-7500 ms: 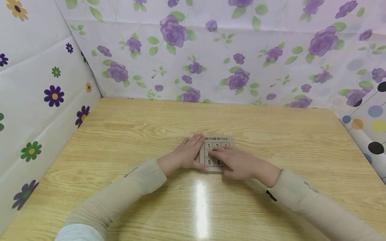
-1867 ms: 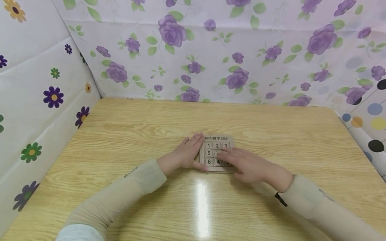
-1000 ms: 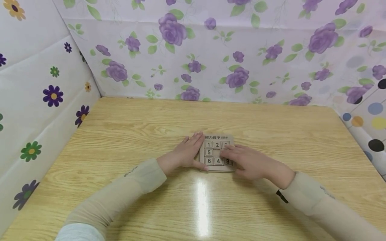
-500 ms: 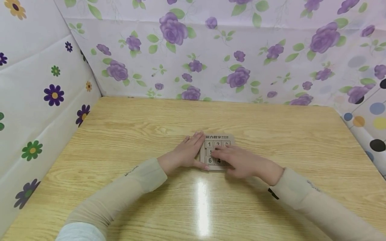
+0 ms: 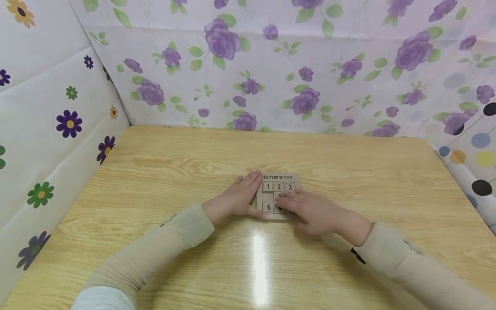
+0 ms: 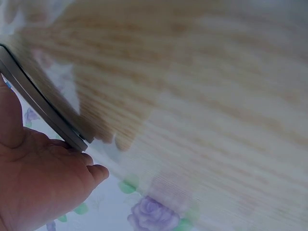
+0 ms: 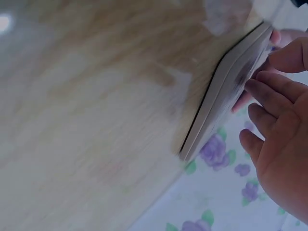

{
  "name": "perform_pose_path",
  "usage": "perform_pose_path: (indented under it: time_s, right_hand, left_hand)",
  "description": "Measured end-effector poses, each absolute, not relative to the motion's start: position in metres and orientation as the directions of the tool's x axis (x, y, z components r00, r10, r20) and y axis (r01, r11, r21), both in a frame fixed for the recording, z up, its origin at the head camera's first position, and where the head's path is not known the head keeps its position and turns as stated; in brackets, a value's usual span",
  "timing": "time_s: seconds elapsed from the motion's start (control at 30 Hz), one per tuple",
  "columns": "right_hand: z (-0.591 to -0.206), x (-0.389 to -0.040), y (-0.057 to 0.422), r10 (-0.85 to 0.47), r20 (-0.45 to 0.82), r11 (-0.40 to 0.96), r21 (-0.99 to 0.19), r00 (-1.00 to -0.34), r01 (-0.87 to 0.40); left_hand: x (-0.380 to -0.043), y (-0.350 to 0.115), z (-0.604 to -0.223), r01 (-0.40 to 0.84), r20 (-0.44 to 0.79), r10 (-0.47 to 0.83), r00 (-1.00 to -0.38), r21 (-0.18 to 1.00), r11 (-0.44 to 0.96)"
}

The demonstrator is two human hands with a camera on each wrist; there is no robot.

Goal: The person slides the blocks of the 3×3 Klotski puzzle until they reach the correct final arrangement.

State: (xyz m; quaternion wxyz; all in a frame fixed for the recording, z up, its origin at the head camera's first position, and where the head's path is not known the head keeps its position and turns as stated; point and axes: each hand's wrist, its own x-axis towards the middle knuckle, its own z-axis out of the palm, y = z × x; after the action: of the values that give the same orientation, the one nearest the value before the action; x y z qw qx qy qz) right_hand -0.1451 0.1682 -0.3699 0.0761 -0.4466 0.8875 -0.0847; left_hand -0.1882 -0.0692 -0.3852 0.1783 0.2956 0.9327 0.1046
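Observation:
A wooden number slide puzzle (image 5: 259,212) lies flat on the table, with Chinese lettering along its far edge. Tiles 1, 2 and 3 fill its far row; a gap shows at the left of the middle row, beside tile 5 (image 5: 279,196). Tiles 6 (image 5: 268,207) and 4 are in the near row; the tiles to their right are covered. My left hand (image 5: 241,196) rests along the puzzle's left side, fingers straight, thumb at the near left corner. With relaxed fingers, my right hand (image 5: 315,212) reaches over the right part, fingertips at tiles 5 and 4.
The wood-grain table (image 5: 174,163) has a glare streak in front of the puzzle. A purple-flowered cloth (image 5: 271,64) hangs behind the table, a daisy-patterned one (image 5: 50,150) at the left, and a dotted one (image 5: 476,163) at the right.
Tile 5 has slid right from the left of the middle row to its centre, leaving the gap at the left. My right hand shifted left, then back right. My left hand stays put.

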Motion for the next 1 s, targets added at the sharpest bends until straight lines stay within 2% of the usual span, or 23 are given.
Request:
perform_pose_path:
  time_s: [0.17, 0.27, 0.47, 0.77, 1.0]
  right_hand:
    - [-0.373, -0.138, 0.16, -0.845, -0.058, 0.529, -0.234, -0.531, -0.816]
    - [-0.372, -0.136, 0.158, -0.85, -0.057, 0.522, -0.226, -0.523, -0.823]
    - [-0.373, -0.141, 0.154, -0.838, -0.038, 0.541, -0.181, -0.544, -0.821]
    - [-0.372, -0.148, 0.15, -0.787, -0.074, 0.613, -0.218, -0.613, -0.76]
    - [-0.37, -0.146, 0.158, -0.792, -0.058, 0.604, -0.221, -0.607, -0.766]
  left_hand:
    - [-0.187, -0.07, -0.386, 0.523, -0.265, 0.595, -0.759, 0.295, 0.799]
    - [-0.187, -0.07, -0.387, 0.524, -0.26, 0.594, -0.761, 0.293, 0.799]
    - [-0.188, -0.07, -0.387, 0.521, -0.26, 0.592, -0.763, 0.296, 0.801]
    - [-0.188, -0.069, -0.387, 0.523, -0.269, 0.595, -0.757, 0.297, 0.799]
    - [-0.188, -0.07, -0.385, 0.526, -0.268, 0.599, -0.754, 0.299, 0.796]
